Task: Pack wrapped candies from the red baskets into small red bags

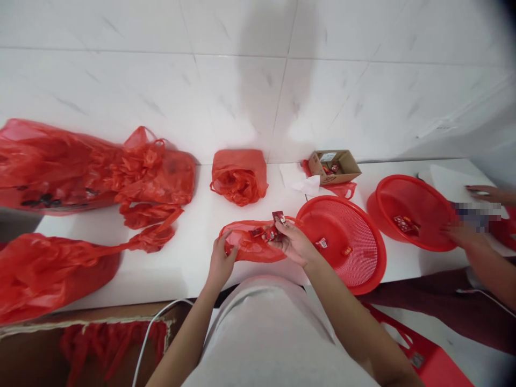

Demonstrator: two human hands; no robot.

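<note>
Small glossy packets in dark red and white are sitting bunched in the person's right hand, whose thumb and fingers are clasping them over a thin red plastic bag. From where I'm standing, the left hand is gripping the crinkly film at the bag's left edge, fingers and thumb curving around the rim and holding it in a long, loose oval. The bag is lying on a smooth white table, and close on its right a round red basket, stiff plastic with a fine mesh wall, is holding a couple of wrapped pieces. A deep red basin is standing beyond it with more packets on its floor, a co-worker's blurred hand hovering by its rim. Nearer the tiles, a boxy brown cardboard carton is holding a few small items, while a soft, rumpled red bundle is slumping left of it. Farther left, bulging, translucent red sacks are lying in wrinkled, knotted folds against the pale, grey-veined wall
</note>
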